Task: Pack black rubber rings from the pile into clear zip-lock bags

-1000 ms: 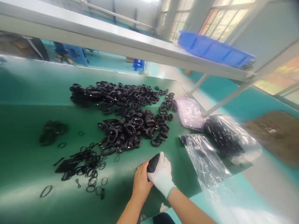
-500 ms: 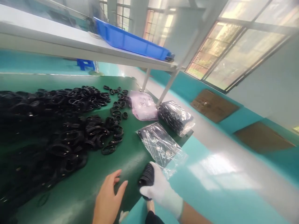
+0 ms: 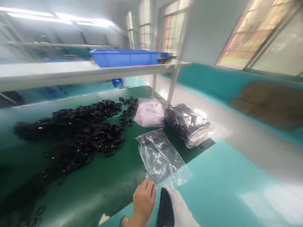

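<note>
My right hand (image 3: pixel 182 208), in a white glove, is closed around a stack of black rubber rings (image 3: pixel 165 209) at the bottom edge of the view. My bare left hand (image 3: pixel 143 200) sits just left of it, fingers curled, with its fingertips at the open end of a clear plastic bag (image 3: pixel 161 156) that lies flat on the green table (image 3: pixel 106 183). A large heap of black rubber rings (image 3: pixel 80 129) covers the table to the left.
A pink bag (image 3: pixel 150 116) and a clear bag full of black parts (image 3: pixel 187 124) lie beyond the flat bag near the table's right edge. A white shelf (image 3: pixel 71 71) above carries a blue tray (image 3: pixel 123 57). Teal floor lies to the right.
The view has swung right and upward. My left hand moved from flat on the table over to the clear bag's mouth. My right hand drew the ring stack down toward me.
</note>
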Demonstrator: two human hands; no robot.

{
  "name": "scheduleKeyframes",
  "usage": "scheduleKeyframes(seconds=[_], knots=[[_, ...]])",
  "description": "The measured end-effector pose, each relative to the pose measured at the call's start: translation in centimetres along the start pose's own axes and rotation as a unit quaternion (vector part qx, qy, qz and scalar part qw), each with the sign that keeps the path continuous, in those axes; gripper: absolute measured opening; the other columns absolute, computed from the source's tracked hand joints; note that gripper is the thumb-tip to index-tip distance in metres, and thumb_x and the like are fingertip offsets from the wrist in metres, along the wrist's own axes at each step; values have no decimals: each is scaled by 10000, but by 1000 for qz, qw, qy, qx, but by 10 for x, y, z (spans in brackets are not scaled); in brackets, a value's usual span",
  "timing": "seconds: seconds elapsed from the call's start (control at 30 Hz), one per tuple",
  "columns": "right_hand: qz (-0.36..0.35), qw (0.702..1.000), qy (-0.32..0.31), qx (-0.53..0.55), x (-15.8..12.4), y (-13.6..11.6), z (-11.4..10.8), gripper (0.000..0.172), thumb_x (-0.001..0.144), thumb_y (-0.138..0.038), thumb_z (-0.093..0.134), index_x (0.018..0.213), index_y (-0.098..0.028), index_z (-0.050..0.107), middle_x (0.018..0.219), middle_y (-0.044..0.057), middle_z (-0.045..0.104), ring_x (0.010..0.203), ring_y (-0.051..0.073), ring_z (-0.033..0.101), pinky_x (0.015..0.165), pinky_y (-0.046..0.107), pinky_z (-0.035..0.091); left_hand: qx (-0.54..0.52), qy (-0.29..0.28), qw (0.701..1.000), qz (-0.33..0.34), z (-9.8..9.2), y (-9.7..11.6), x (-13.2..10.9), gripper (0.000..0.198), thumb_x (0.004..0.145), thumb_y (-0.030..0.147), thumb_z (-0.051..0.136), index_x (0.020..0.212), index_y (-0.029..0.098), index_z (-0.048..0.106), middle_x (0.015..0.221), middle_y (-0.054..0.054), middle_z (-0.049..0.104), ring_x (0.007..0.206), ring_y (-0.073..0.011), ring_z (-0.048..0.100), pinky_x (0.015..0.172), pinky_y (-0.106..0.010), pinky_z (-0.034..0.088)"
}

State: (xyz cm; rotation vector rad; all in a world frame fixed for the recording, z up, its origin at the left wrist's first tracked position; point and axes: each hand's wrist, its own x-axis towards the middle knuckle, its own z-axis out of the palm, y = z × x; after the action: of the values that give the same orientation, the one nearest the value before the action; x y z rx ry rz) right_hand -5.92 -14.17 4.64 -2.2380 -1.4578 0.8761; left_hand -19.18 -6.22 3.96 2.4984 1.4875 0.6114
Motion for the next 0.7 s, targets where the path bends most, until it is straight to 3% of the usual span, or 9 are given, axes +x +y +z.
scheduleKeyframes(seconds=[0.07,0.13,0.2,0.33,0.4,0.5,0.57,0.7], knots=[[-115,993,-34,0,18,1,-8,700,594,-187,543,1276,-196,387,1217,103,499,1153,308,422,989,444,301,8,30,999,-22,-3,7,0,150,828,195,417,767,228,551,717,15,561,614,-115,519,554,-223,351],[-201,978,-47,27,29,5,-25,826,534,-194,582,1314,-158,313,1252,123,457,1183,314,380,1006,448,274,17,47,998,-29,-5,14,1,182,848,209,390,768,229,551,707,17,561,609,-103,532,545,-202,357],[-190,978,-34,76,32,8,-48,914,521,-207,585,1350,-157,204,1320,125,375,1224,302,333,1011,435,277,30,50,997,-51,-6,20,2,208,861,221,369,757,226,549,694,19,558,594,-95,536,531,-190,358],[-183,969,-70,153,29,5,-81,922,572,-236,571,1363,-218,96,1386,93,278,1270,260,276,1023,415,275,27,21,992,-120,-15,28,5,201,861,282,385,755,225,547,699,26,566,592,-89,541,520,-183,357],[-228,960,-79,140,31,2,-80,910,560,-245,584,1353,-174,143,1369,126,292,1272,282,256,1030,442,248,10,9,990,-142,-20,30,9,193,857,308,398,764,229,548,707,32,577,607,-91,547,540,-186,365],[-298,943,-103,108,38,7,-61,868,537,-294,610,1311,-103,263,1265,176,402,1198,323,347,1006,478,258,-9,18,986,-164,-25,32,16,188,855,296,399,770,226,551,704,32,580,608,-94,545,560,-195,377],[-292,943,-113,114,44,14,-49,868,516,-292,621,1297,-99,294,1239,176,428,1173,328,372,998,480,268,-24,38,988,-150,-25,32,17,180,854,260,399,769,217,552,713,23,575,623,-96,545,583,-197,391],[-138,964,-96,208,61,17,-44,831,581,-210,536,1340,-171,200,1272,112,425,1177,264,396,980,422,321,-84,92,990,-62,-26,33,13,154,841,174,399,784,195,541,726,1,561,648,-94,543,613,-194,420]])
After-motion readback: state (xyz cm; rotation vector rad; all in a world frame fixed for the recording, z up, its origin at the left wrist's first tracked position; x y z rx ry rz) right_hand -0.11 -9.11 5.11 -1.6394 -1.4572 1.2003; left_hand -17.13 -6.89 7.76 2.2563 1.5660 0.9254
